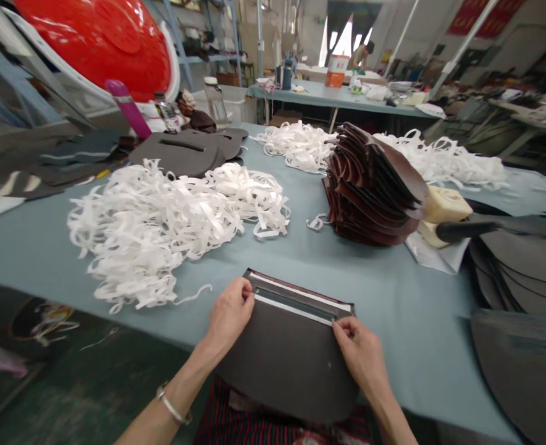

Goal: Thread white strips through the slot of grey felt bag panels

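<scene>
My left hand (229, 314) and my right hand (360, 353) grip opposite ends of a dark, rounded leather panel (286, 364), which rests partly on my lap and over the table edge. Along its top runs a long slot, lined with brown edging and two white strips (296, 300). A large tangled pile of white strips (152, 235) lies just beyond my left hand. Farther ahead stands a fanned stack of brown leather panels (370, 185).
The grey-blue table (393, 309) holds more dark panels at right (523, 371) and back left (180, 151), another white pile (296, 147), and a cream block (445, 205) beside a black-handled tool (467, 230). Behind stand a second table (328, 96), a person (360, 55), and a red shell (92, 43).
</scene>
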Demonstrator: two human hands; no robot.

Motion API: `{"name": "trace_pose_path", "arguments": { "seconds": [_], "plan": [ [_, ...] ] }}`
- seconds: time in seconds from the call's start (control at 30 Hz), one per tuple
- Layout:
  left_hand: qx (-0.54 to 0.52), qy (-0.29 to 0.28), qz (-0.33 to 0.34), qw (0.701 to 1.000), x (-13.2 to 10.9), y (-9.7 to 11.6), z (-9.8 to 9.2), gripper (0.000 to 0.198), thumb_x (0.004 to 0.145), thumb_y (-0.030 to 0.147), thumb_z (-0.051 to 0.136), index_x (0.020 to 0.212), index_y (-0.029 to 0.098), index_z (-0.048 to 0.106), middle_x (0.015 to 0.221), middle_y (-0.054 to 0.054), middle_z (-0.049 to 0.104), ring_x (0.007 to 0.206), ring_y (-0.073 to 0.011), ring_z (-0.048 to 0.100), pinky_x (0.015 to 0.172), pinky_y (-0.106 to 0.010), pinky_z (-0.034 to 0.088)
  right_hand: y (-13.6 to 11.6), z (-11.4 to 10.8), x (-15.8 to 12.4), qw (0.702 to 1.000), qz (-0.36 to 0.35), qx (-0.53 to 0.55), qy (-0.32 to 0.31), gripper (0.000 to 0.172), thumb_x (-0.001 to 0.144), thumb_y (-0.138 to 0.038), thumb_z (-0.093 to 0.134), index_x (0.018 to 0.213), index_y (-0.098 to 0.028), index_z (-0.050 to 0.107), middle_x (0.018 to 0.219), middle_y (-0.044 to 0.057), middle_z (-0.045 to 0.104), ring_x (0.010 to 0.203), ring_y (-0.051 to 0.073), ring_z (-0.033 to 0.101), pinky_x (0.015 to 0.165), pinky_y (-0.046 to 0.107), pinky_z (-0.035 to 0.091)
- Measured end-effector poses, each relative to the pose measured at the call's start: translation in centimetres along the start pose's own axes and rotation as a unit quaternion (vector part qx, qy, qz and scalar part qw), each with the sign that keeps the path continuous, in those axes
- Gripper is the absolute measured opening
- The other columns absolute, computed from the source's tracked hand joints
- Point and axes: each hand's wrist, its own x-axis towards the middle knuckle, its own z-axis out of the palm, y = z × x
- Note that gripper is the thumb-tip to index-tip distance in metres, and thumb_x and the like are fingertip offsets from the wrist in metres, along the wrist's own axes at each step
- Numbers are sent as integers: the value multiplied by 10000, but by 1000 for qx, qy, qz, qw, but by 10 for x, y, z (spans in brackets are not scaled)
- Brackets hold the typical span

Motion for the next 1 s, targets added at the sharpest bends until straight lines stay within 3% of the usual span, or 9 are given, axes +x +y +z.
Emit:
{"name": "trace_pose_path", "arguments": {
  "seconds": [0.13, 0.33, 0.47, 0.63, 0.73, 0.9, 1.0],
  "plan": [
    [44, 77, 141, 986, -17, -5, 11, 159, 905, 178, 397, 910, 184, 556, 901, -58, 610, 887, -218, 563, 790, -337, 440, -3, -5, 1, 1000, 12, 20, -3, 208, 804, -344, 473, 682, -218, 586, 590, -21, 596, 575, 143, 550, 558, 234, 339],
    [93, 51, 248, 963, -37, -16, 12, 323, 933, 253, 435, 1239, 196, 520, 1164, -105, 550, 1091, -241, 504, 951, -391, 432, -8, -5, 0, 999, 38, 15, 17, 146, 762, -282, 502, 653, -216, 574, 552, -36, 582, 544, 128, 535, 537, 223, 318],
    [174, 31, 259, 950, -45, -10, 10, 460, 910, 327, 494, 1365, 285, 436, 1223, -126, 506, 1116, -294, 477, 897, -444, 454, -9, -6, 0, 999, 39, 11, 13, 134, 753, -267, 508, 652, -216, 580, 548, -38, 584, 539, 123, 537, 531, 220, 313],
    [244, 24, 249, 937, -49, 3, 9, 489, 894, 360, 514, 1375, 335, 428, 1233, -154, 489, 1106, -338, 462, 848, -467, 458, -7, -5, 2, 999, 40, -1, 7, 136, 757, -259, 507, 652, -217, 584, 559, -38, 600, 543, 119, 549, 525, 215, 310],
    [252, 23, 243, 936, -50, 9, 11, 449, 899, 361, 500, 1345, 317, 475, 1234, -152, 501, 1120, -346, 457, 856, -473, 452, -8, -4, 2, 999, 41, -16, 10, 123, 753, -242, 514, 655, -218, 583, 565, -38, 608, 551, 120, 555, 532, 217, 307],
    [233, 8, 261, 937, -55, 24, 22, 498, 904, 370, 491, 1336, 123, 490, 1283, -186, 505, 1216, -346, 415, 978, -475, 400, -13, -5, 3, 997, 44, -54, 20, 111, 759, -210, 529, 661, -217, 581, 577, -34, 611, 561, 122, 552, 543, 224, 295],
    [235, -4, 260, 937, -59, 37, 25, 533, 877, 386, 543, 1373, 217, 450, 1284, -187, 499, 1206, -363, 436, 969, -502, 396, -17, -5, 1, 996, 43, -79, 18, 95, 768, -187, 544, 690, -214, 590, 573, -28, 597, 554, 127, 542, 540, 231, 288]
  ]
}}
